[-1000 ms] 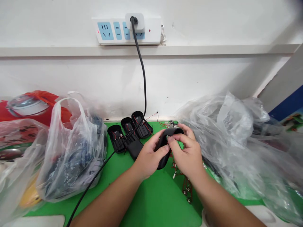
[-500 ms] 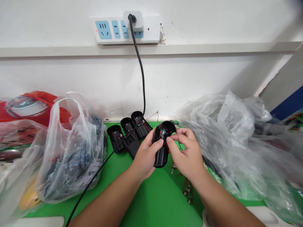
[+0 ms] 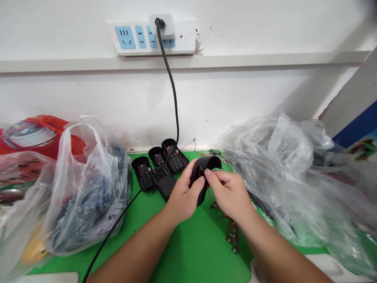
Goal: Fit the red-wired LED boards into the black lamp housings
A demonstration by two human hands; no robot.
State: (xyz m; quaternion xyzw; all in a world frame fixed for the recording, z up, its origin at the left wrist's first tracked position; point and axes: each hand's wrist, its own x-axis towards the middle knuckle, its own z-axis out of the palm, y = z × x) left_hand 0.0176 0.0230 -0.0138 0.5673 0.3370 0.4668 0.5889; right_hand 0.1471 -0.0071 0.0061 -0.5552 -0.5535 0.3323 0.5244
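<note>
A black plastic shell (image 3: 208, 161) is gripped in my left hand (image 3: 185, 195), thumb on its inner side. The fingers of my right hand (image 3: 228, 190) are pinched together at red wires inside the shell; the exact piece between the fingertips is hidden. Similar black shells (image 3: 143, 173) with red wires lie behind and to the left on the green tabletop (image 3: 191, 247). Small round metal parts on red wires (image 3: 232, 237) lie under and beside my right hand.
A black cable (image 3: 176, 98) runs down from a power strip (image 3: 185, 41) across the shells to the front left. Filled plastic bags (image 3: 85, 196) crowd the left side. Crumpled clear plastic (image 3: 291, 157) covers the right. A white wall stands behind.
The shell in my left hand has tilted, so its outer rim now shows and its inside is mostly hidden. My right hand has stayed close against it.
</note>
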